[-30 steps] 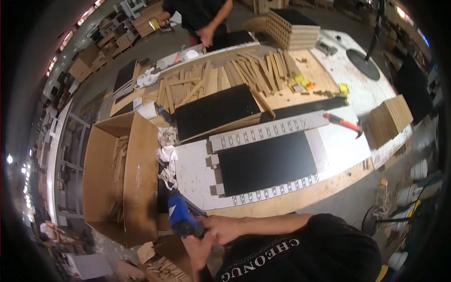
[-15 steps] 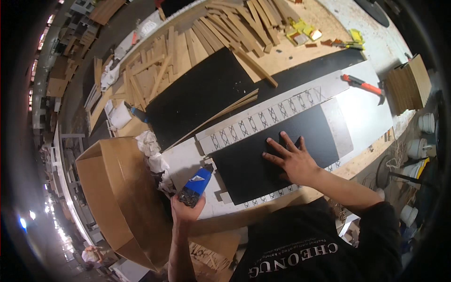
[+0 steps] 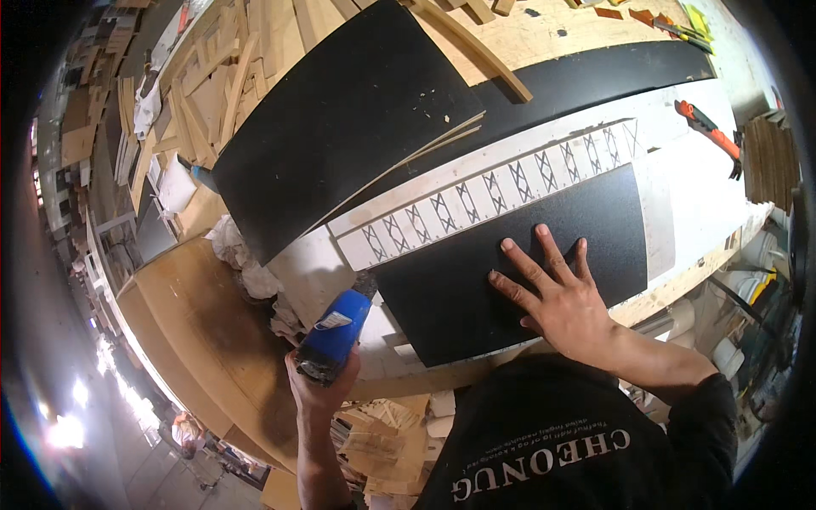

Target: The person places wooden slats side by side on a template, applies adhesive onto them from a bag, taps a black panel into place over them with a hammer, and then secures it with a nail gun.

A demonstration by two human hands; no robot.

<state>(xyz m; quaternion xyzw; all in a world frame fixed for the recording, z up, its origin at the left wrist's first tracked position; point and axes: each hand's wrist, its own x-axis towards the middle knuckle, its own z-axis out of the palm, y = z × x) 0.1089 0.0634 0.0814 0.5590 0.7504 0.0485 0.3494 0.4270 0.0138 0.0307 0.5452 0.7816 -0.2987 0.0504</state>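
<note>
In my left hand [image 3: 316, 378] is a blue-and-black power tool [image 3: 338, 327], its exact kind not clear from here. Its far end lies beside the left edge of a black panel [image 3: 450, 297], near the panel's far left corner; the contact there is hidden. My right hand [image 3: 565, 310] rests on the panel with its fingers spread and holds nothing. A white strip with black crossed marks [image 3: 463, 204] runs along the panel's far edge.
Another black sheet [image 3: 357, 110] and thin wooden strips [image 3: 408, 161] lie farther back. Loose wood sticks [image 3: 234, 85] pile up behind. An orange-and-black hand tool [image 3: 710, 132] is at the far right. A big cardboard box [image 3: 187, 314] stands left, with crumpled white paper [image 3: 242, 255] beside it.
The view has shifted closer over the worktable. The power tool's far end sits nearer the panel's far left corner. My right hand stays spread on the panel.
</note>
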